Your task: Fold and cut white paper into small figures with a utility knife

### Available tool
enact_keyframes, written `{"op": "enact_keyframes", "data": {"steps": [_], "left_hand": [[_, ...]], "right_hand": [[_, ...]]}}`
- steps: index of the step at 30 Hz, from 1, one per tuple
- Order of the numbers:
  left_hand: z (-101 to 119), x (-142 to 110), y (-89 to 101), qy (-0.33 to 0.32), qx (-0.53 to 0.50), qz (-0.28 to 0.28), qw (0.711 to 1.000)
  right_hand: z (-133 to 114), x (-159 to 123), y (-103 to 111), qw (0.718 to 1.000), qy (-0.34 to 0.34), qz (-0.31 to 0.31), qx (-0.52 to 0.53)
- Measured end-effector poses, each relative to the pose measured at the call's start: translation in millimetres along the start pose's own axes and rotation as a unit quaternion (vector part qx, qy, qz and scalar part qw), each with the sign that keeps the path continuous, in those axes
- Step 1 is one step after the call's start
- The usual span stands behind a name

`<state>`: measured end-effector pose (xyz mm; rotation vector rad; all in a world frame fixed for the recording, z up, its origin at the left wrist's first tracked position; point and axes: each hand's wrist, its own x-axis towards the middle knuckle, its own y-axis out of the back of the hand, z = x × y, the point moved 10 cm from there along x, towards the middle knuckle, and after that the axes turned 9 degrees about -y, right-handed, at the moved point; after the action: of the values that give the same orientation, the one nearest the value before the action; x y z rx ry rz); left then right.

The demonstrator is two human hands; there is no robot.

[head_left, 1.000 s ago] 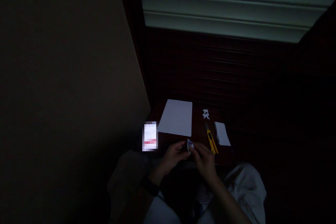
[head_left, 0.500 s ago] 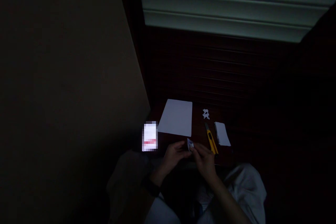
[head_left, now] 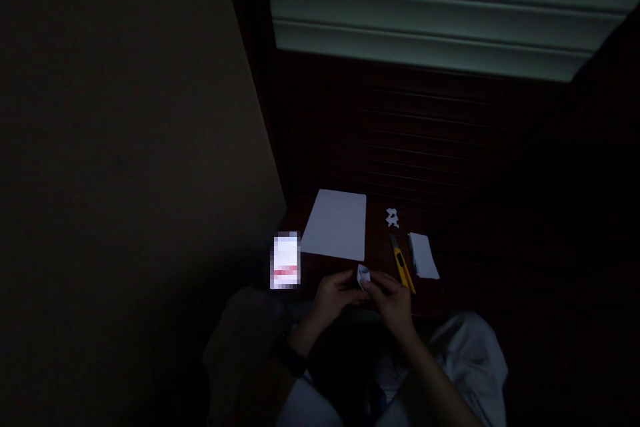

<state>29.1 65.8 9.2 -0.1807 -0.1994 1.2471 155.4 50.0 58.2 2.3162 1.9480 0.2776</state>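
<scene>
A small folded piece of paper (head_left: 365, 273) is held upright between my two hands, just in front of my lap. My right hand (head_left: 393, 299) pinches its right side with thumb and fingers. From the other side, my left hand (head_left: 333, 297), with a dark band at the wrist, closes its fingertips on the paper's left and lower edges. Dim light hides the exact finger contact. Right of my right hand lies a yellow box cutter (head_left: 402, 265), its blade end pointing away from me. A large white sheet (head_left: 336, 223) lies flat beyond my hands.
On the dark table (head_left: 377, 240) are a stack of small white papers (head_left: 424, 255) at the right and several small folded paper pieces (head_left: 393, 217) at the back. A bright, pixelated screen (head_left: 285, 261) is at the left. A wall (head_left: 200, 113) rises on the left.
The folded paper has turned and opened a little, showing more of its inner face. Both hands have shifted very slightly; the items on the table stay where they were.
</scene>
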Motion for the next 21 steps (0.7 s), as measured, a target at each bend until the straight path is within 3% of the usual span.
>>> {"op": "enact_keyframes", "data": {"steps": [8,16,21], "left_hand": [[4,2,-2.9,-0.034,0.040,0.000,0.999],[16,-5,-2.1,-0.052,0.054,-0.005,0.997],[11,-2,3.7,-0.054,0.090,0.009,0.994]], "right_hand": [[22,2,2,0.998,-0.058,0.009,0.027],[28,5,4,0.998,-0.056,0.009,-0.039],[26,8,6,0.996,-0.039,0.001,-0.081]]}}
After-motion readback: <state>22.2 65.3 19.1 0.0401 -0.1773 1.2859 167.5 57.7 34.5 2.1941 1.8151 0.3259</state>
